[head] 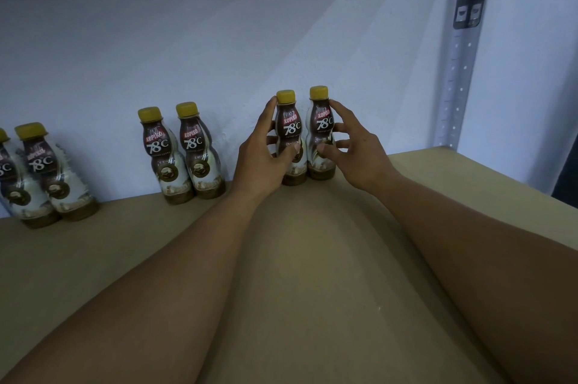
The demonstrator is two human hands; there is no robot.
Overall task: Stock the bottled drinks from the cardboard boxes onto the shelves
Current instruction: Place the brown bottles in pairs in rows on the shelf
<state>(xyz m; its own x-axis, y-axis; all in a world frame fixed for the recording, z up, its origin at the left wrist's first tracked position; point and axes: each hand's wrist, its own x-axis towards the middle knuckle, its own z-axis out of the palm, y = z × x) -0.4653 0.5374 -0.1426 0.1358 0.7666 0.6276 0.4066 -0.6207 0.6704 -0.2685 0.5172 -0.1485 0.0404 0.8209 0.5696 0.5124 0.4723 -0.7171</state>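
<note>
Gripping a bottle apiece — left hand [259, 152] the left bottle [291, 130], right hand [356, 152] the right bottle [323, 125] — far-left bottle [3, 169] cut off.

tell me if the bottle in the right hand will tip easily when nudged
Probably tippy: the bottle in the right hand is tall on a narrow base. Its pinched waist likely aids grip. Seemingly full, so fairly heavy.

The leftmost Kopiko bottle [3, 164] is cut by the picture's edge; the left hand [259, 155] hides part of the left held bottle [289, 130], the right hand [359, 152] part of the right held bottle [322, 120]
</note>
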